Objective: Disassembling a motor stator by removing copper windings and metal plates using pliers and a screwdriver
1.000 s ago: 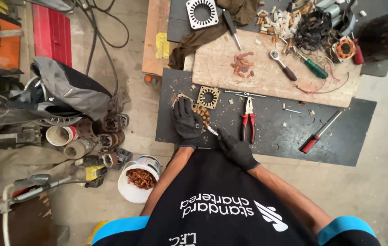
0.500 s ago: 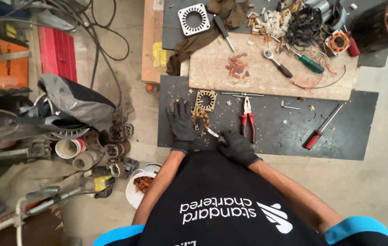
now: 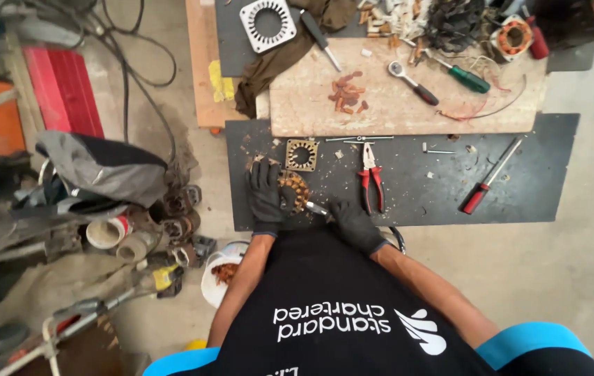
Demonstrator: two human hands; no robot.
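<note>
My left hand (image 3: 265, 195), in a black glove, grips a small motor stator (image 3: 295, 188) with copper windings on the black mat (image 3: 520, 202). My right hand (image 3: 354, 224), also in a black glove, holds a thin metal tool (image 3: 315, 207) whose tip points at the stator's lower right side. A second, bare square stator frame (image 3: 302, 154) lies just beyond the held one. Bits of copper and debris lie scattered around both.
Red-handled pliers (image 3: 371, 184) and a red-handled screwdriver (image 3: 481, 188) lie on the mat to the right. A wooden board (image 3: 394, 115) beyond carries a ratchet (image 3: 412, 82) and a green-handled screwdriver (image 3: 467, 78). A white bucket (image 3: 217, 278) with copper scraps stands at my left.
Both hands stay at the stator; my left hand's fingers have closed tighter over it. The view has shifted slightly.
</note>
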